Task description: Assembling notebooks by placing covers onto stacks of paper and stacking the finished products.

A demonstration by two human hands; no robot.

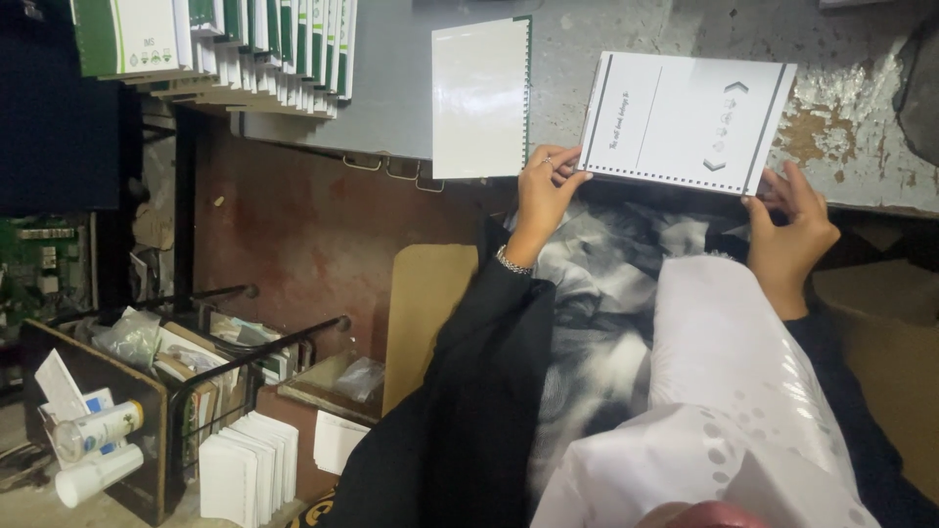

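While both hands pinch its punched lower edge, the white sheet [685, 117] overhangs the table [841, 127] rim. Left hand [541, 194] and right hand [794, 227] grip opposite corners, fingers closed. Bare tabletop separates it from another sheet [479, 98].

Left hand [541, 196]: ring on one finger, metal bracelet [512, 261] at wrist. Left sleeve [469, 391]: black fabric, loose cut, starting just below bracelet. Right hand [794, 230]: no ring or band discernible. Right sleeve [841, 391]: dark fabric, mostly hidden. White garment [729, 391] right of left sleeve: glossy, faint round dot pattern. Grey-and-white patterned cloth [597, 323] between left sleeve and white garment.
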